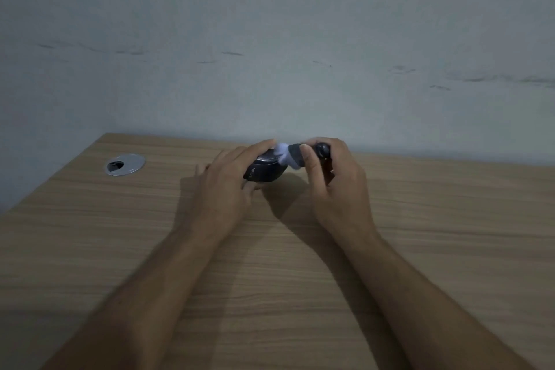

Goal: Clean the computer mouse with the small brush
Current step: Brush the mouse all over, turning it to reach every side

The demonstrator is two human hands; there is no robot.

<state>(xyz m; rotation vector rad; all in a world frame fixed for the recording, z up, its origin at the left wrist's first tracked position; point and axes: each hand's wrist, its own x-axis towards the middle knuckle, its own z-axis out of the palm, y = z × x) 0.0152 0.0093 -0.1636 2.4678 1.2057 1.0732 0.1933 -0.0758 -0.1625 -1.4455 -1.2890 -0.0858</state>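
Colours: muted, wood tan against grey-blue.
Desk [420, 219] light tan, streaked wood grain. Mouse [264, 173] black, pale lettering on its side. Brush [295, 155]: white bristles, dark grey collar, black handle. Cable grommet [124, 164] silver, dark opening. Wall [270, 39] pale grey-blue, dark scuffs.

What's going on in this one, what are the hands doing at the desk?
A person is brushing a computer mouse at a wooden desk. The left hand holds the dark mouse tilted up off the desktop, and the right hand grips a small brush, its pale bristles pressed against the mouse's upper end. A round metal cable grommet sits in the desk to the left.
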